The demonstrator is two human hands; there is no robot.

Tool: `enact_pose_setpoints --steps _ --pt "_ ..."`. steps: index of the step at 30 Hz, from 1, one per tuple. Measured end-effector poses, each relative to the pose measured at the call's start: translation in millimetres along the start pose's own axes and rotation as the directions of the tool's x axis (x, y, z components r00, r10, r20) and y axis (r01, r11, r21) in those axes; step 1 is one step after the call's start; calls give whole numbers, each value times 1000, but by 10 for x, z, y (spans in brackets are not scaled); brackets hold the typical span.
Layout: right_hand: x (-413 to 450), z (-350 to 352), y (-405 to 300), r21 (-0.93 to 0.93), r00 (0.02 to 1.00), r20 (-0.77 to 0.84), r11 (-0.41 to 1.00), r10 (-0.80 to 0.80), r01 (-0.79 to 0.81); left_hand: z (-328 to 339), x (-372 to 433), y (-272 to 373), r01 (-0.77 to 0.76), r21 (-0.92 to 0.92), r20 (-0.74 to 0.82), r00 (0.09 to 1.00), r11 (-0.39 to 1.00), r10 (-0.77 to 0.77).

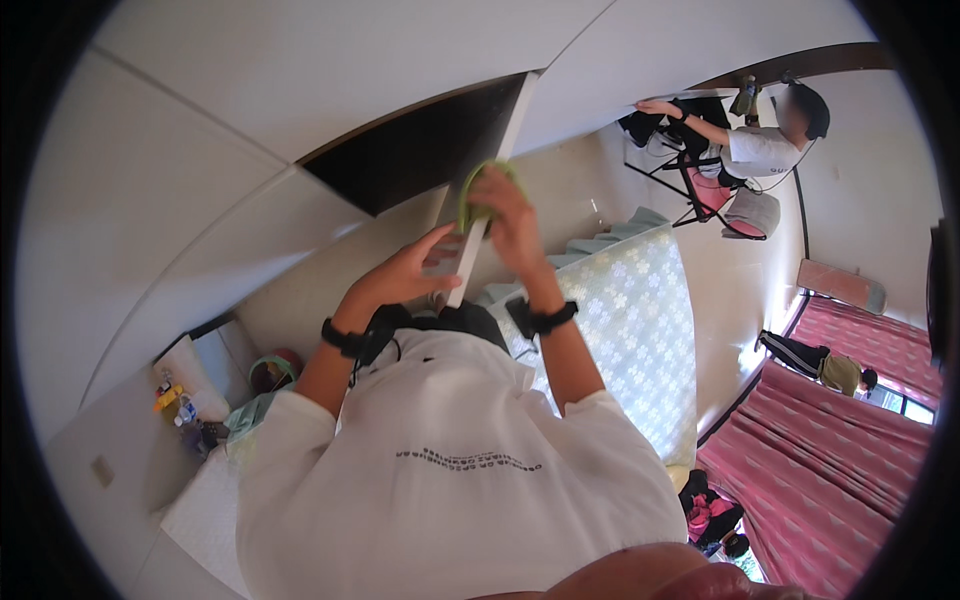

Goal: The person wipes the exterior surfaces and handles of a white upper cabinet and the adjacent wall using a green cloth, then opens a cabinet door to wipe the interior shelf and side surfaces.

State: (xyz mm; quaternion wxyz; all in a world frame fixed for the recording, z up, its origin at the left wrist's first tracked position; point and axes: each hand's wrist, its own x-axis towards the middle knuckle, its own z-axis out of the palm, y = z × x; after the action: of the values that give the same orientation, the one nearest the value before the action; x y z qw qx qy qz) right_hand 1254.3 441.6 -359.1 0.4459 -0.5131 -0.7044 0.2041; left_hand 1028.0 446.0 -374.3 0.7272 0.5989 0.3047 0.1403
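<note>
A white cabinet door [517, 120] stands ajar, its narrow edge towards me, beside a dark opening [420, 139]. My right hand [506, 217] is wrapped over that edge with a blurred green cloth [466, 199] under its fingers. The cloth lies against both sides of the edge. Lower down, my left hand [405, 270] is by the same door with its fingers spread. Its fingertips reach the inner side and edge; whether they press on it I cannot tell. Black bands sit on both wrists.
A bed with a flowered cover [630, 300] lies to my right. Beyond it, a person [765, 150] sits on a folding chair [701, 187], one hand at the cabinet front. Another person [832, 367] is by the pink curtains [825, 442]. Bottles [184, 409] stand at left near a basket [274, 371].
</note>
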Motion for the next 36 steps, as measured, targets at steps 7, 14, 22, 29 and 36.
enact_pose_setpoints --steps 7,14,22,29,36 --pt "10 80 -54 -40 981 -154 991 118 -125 -14 69 81 -22 13 138 990 1000 20" --pt "-683 324 -606 47 964 -117 971 239 -235 112 -12 34 -315 -22 -47 948 949 314" --pt "-997 555 -1040 83 920 -229 948 318 -307 73 -75 12 -460 210 145 887 863 438" --pt "-752 545 -742 32 924 -238 954 298 -299 2 40 303 -116 450 73 993 885 93" --pt "-746 426 -733 -85 924 -156 927 349 -364 42 259 365 -149 484 -16 984 863 179"
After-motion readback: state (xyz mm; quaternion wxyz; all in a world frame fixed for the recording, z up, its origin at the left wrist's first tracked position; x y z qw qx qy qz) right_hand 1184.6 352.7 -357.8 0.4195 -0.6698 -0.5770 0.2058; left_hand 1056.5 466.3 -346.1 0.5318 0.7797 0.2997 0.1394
